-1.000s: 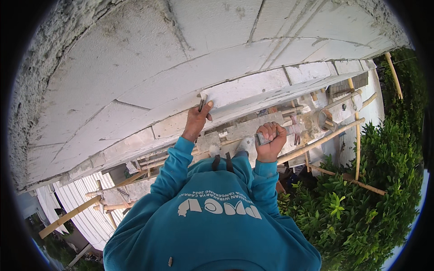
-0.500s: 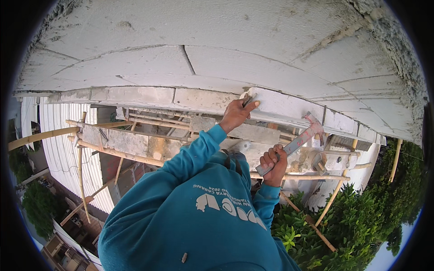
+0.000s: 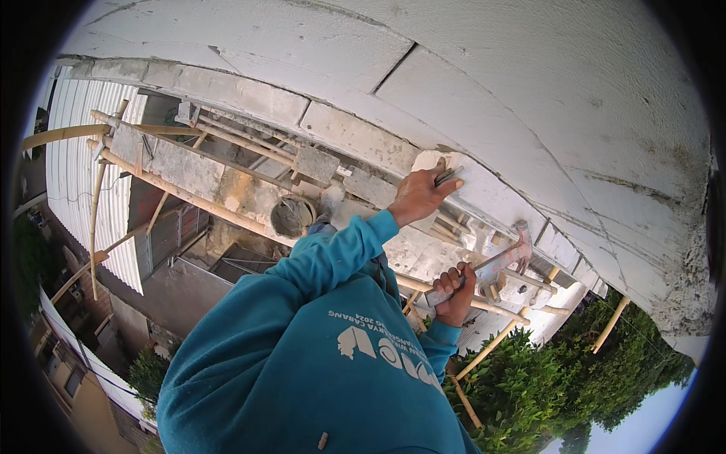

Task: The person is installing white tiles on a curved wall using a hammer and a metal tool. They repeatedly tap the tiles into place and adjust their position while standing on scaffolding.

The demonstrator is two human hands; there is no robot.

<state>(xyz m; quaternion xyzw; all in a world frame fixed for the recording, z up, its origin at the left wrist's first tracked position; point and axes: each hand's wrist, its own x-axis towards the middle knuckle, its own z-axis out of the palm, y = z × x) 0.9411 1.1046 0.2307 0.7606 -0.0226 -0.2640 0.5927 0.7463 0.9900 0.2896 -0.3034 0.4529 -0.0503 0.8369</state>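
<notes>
A thin dark tool is pinched in the left hand at a white wall block, its length mostly hidden by fingers. A hammer is gripped in the closed right hand. White lettering on the teal sweatshirt is distorted by folds. Grey material is held in a round bucket on the scaffold planks.

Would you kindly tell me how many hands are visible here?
2: the left hand, at the end of a white block, holding a small dark object; and the right hand, lower right of it, gripping a hammer. No others show.
</notes>
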